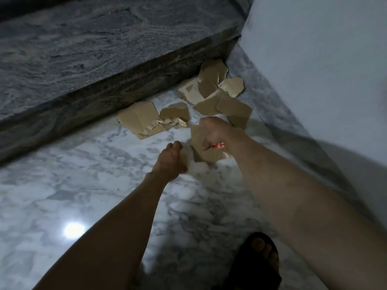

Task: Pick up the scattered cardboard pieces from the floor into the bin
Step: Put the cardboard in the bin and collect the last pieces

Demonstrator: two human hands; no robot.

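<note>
White marble floor (83, 185) with grey veining fills the foreground, bounded at the upper left by a dark grey stone step (104, 59) and at the right by a pale wall (324, 70). A bright lamp reflection (73, 230) shows on the floor at lower left.

Scattered cardboard pieces (211, 95) lie in the corner where step, floor and wall meet. The far cluster overlaps in a loose heap that runs from the corner toward the viewer. A larger folded piece (138, 119) lies flat beside the foot of the step, its long axis roughly parallel to the step edge, with torn fragments at its right end.

The right hand (213, 132) has its fingers curled around several brown pieces (198, 137), held upright with their long axes pointing down toward the floor; a red printed strip (218, 146) projects below the fist. More cardboard (207, 156) sits directly beneath this hand; whether it is held or resting on the floor cannot be told.

The left hand (170, 162) reaches just beside that bundle, fingers curled downward; whether this grip holds anything cannot be told.

A foot in a dark sandal (257, 262) stands at the lower right. No container is in view.
</note>
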